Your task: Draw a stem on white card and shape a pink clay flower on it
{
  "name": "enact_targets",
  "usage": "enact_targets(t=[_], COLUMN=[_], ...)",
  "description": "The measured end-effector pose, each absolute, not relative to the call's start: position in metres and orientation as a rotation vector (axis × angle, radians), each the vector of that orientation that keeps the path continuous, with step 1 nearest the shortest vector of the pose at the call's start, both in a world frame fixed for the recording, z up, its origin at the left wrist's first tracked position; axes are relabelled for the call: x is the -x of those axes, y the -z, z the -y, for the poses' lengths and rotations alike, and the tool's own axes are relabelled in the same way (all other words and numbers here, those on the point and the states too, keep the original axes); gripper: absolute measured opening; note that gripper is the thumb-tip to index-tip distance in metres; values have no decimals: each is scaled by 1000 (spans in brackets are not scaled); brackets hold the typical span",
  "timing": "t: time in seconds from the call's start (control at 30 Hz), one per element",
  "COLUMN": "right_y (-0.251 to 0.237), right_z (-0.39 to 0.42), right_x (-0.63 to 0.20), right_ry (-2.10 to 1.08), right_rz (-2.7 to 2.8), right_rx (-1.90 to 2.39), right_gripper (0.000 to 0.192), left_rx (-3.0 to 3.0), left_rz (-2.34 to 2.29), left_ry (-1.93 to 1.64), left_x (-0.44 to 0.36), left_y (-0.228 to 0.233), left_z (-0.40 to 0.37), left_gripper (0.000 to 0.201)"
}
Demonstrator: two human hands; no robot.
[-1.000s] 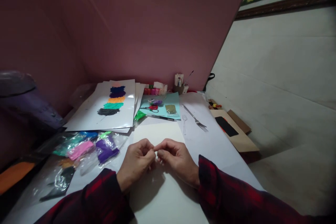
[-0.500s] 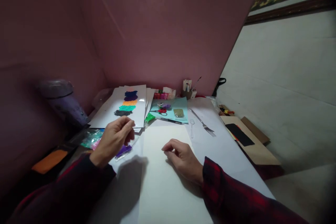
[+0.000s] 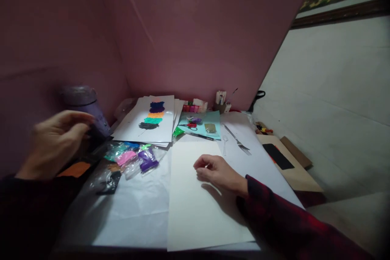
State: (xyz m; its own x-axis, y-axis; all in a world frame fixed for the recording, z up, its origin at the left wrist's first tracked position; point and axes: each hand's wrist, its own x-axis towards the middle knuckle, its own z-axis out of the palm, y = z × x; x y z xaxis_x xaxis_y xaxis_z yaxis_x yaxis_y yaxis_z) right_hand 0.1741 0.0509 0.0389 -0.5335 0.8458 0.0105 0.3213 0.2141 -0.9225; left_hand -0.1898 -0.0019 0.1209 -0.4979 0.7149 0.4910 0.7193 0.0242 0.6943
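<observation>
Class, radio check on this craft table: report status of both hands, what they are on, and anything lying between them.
Left hand raised, blurred, near the purple container; grip unclear. Right hand curled, resting on the cream sheet. Coloured bags lie between the hands.

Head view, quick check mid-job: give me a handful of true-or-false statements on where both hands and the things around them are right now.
1. The right hand rests on the cream sheet. True.
2. The left hand is raised at the left, near the purple bottle. True.
3. The metal fork is in the right hand. False: it lies on the white paper beyond that hand, untouched.
4. The small coloured bags lie to the right of the cream sheet. False: they lie to its left.
5. The red-handled scissors lie on the teal sheet. True.
</observation>
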Motion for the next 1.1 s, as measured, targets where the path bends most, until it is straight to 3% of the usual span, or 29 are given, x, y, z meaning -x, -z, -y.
enact_targets(t=[0.2,0.33,0.67,0.97,1.1], right_y=[-76,-80,-49,-16,-13], right_z=[-57,-57,-59,-54,-54], right_x=[-167,-152,-136,-136,-135], right_ry=[-1088,-952,-1055,-745,-674], right_rz=[2334,2372,2195,2233,2290], right_rx=[1028,925,926,896,830], right_gripper=[20,18,16,18,17], left_rx=[2453,2466,2406,2318,2343], left_rz=[1909,1753,1643,1608,1629], left_ry=[836,463,251,252,301], left_x=[147,125,123,121,119], left_y=[-61,-33,-32,-27,-29], left_z=[-4,-6,5,-2,-2], left_gripper=[36,39,16,33,28])
